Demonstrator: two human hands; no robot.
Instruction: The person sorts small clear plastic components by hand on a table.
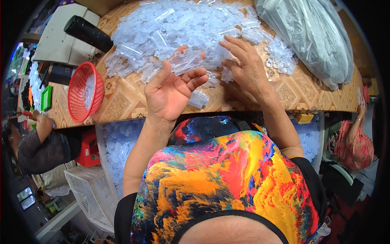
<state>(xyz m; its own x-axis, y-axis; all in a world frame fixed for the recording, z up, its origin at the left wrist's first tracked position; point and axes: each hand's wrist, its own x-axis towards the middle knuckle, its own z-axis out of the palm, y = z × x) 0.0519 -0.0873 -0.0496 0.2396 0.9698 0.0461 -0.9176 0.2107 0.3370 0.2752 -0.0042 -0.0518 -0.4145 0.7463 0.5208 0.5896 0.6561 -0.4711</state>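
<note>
A large heap of clear plastic pieces (174,24), flat and elongated, covers the far part of the table. In front of it my left hand (164,93) is turned palm up. Its curled fingers hold several clear plastic pieces (186,62). To its right, my right hand (248,69) has thumb and fingers around another clear plastic piece (222,53), partly hidden by the fingers. A small group of loose clear pieces (199,99) lies on the table near the left wrist. Small clear rings (276,64) lie to the right of my right hand.
A red basket (97,91) with clear pieces inside stands at the left, near a black cylinder (87,32). A large grey plastic bag (313,38) fills the far right. Bins of clear pieces (120,138) sit below the table's edge. Other people (40,142) work at both sides.
</note>
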